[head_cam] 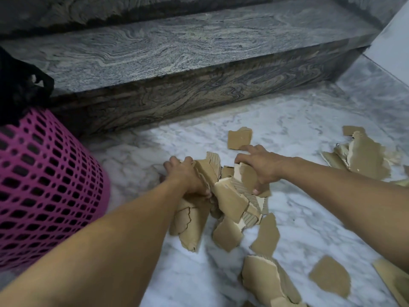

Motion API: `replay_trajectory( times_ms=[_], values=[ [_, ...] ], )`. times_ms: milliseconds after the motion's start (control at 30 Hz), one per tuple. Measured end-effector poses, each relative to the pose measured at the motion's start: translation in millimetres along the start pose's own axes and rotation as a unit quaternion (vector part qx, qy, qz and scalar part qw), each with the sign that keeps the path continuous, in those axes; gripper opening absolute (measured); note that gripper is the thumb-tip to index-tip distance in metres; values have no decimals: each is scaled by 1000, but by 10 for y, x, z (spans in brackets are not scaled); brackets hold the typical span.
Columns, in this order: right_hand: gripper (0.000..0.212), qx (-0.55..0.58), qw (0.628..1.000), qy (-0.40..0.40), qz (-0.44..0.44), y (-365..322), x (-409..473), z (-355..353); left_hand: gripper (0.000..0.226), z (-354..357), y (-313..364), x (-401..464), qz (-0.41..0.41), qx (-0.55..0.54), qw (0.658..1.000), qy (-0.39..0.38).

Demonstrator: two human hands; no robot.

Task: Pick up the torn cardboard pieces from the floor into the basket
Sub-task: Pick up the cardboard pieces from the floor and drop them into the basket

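Both hands [188,176] [259,167] gripping torn cardboard pieces [230,198] beside pink basket [44,185].

We are looking down at a floor [287,120] of pale grey-white marble with soft darker veining. Ahead of us rises a stone step [177,54], its tread and riser in dark grey granite swirled with wavy cream and tan bands. A second step [110,9] begins above it. At the far right we see a plain light wall [391,43]. The light is dim and even.

cardboard pieces [230,199]: matt brown, torn | basket [44,185]: pink plastic mesh | floor [298,129]: polished marble
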State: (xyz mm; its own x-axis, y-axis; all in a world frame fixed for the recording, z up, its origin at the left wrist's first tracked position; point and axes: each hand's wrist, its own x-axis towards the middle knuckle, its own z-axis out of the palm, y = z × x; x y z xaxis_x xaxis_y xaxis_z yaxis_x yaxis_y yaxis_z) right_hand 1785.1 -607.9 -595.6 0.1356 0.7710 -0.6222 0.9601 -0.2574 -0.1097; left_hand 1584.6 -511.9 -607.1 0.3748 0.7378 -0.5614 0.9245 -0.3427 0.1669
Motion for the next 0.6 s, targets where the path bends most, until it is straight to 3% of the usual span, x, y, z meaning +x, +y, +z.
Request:
replay_trajectory(
  times_ms=[167,367,533,600],
  values=[
    [94,0,1000,3,-7,-123,-104,-35,97,54,28,13,13,-35,998,42],
    [87,140,989,-38,36,-127,-119,-12,72,1,-27,89,24,-147,987,58],
    [88,160,985,-47,47,-239,-51,13,84,-5,6,167,25,-236,970,62],
    [85,176,982,-51,48,-238,-23,-7,79,-33,47,195,29,-228,971,63]
  ],
)
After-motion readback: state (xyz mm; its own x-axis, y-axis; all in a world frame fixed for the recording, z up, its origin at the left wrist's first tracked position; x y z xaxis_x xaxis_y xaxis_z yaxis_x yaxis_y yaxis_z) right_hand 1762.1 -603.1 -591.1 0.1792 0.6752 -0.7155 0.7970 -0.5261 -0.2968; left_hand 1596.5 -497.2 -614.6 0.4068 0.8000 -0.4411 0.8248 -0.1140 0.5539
